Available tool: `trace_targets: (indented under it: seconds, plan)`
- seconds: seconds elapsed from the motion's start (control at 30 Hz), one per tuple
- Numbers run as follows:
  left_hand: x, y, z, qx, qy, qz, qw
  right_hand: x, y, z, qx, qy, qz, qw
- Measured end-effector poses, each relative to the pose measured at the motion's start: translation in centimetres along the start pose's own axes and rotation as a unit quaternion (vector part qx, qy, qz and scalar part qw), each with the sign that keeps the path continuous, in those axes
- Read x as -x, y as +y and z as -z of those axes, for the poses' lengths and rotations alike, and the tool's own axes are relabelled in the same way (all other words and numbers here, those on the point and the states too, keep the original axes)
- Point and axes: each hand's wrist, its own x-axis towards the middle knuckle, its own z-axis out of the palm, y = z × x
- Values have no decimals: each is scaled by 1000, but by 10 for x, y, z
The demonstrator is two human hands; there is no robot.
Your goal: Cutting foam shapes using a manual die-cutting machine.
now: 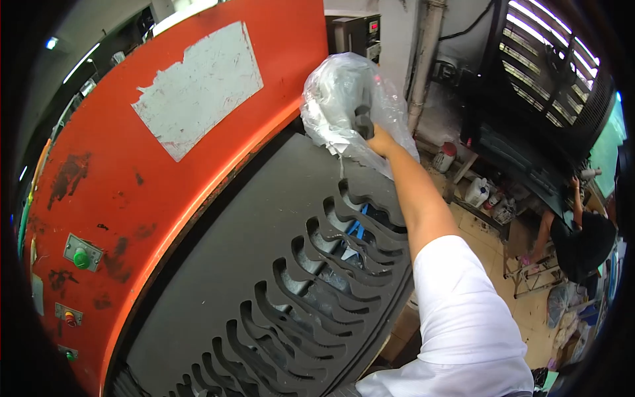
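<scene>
My right hand point(380, 141) reaches away to the mouth of a clear plastic bag point(331, 89). Its fingers are closed around a dark grey foam-like piece point(363, 120) with a wavy edge, which is partly inside the bag. Below the bag lies a thick dark grey foam sheet point(231, 218). A row of curved, wavy slots point(311, 284) runs along its right side, and blue and pale surfaces show through some of them. My left hand is out of the picture.
An orange machine panel point(192, 40) with a green button point(81, 259) and a red button point(71, 319) rises on the left. At the right, another person point(582, 245) in dark clothing is beside a dark machine point(522, 152). White containers point(477, 192) stand on the floor.
</scene>
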Motion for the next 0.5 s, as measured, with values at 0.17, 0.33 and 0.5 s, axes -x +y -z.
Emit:
trace_targets:
  seconds: [0.17, 0.33, 0.5]
  plan:
    - [-7, -41, -52, 41, 22, -18, 999, -49, 103, 17, 14, -74, -42, 996]
    - [36, -76, -42, -47, 36, -82, 995, -24, 43, 24, 305, -52, 130, 942]
    - [2, -89, -60, -10, 42, -113, 993, -16, 107, 115, 284, 85, -242, 924]
